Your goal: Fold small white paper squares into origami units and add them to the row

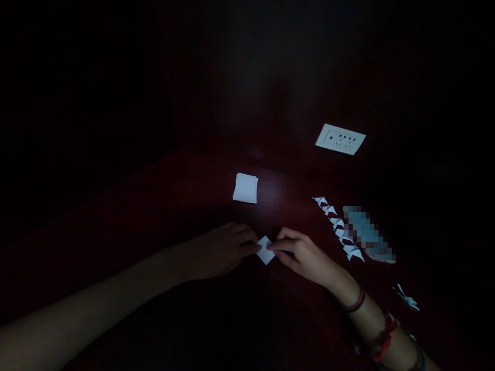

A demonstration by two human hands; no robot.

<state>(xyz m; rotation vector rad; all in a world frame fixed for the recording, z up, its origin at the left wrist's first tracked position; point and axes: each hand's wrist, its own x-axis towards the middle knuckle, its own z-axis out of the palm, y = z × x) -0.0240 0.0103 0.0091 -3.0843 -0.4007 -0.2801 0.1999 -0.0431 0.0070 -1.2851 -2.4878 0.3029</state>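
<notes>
A small white paper square (266,254) lies on the dark red table, turned so that one corner points toward me. My left hand (230,249), with a ring on one finger, pinches its left corner. From the other side, the thumb and fingers of my right hand (303,253) close on its right part. Fingertips cover both side corners of the paper. Bracelets circle my right wrist and forearm.
Beyond my hands sits a stack of white paper squares (246,188). To the right, several folded paper pieces (336,223) form a row beside a blurred flat object (367,234). Another folded paper piece (407,298) lies nearer. A socket plate (341,139) is on the wall.
</notes>
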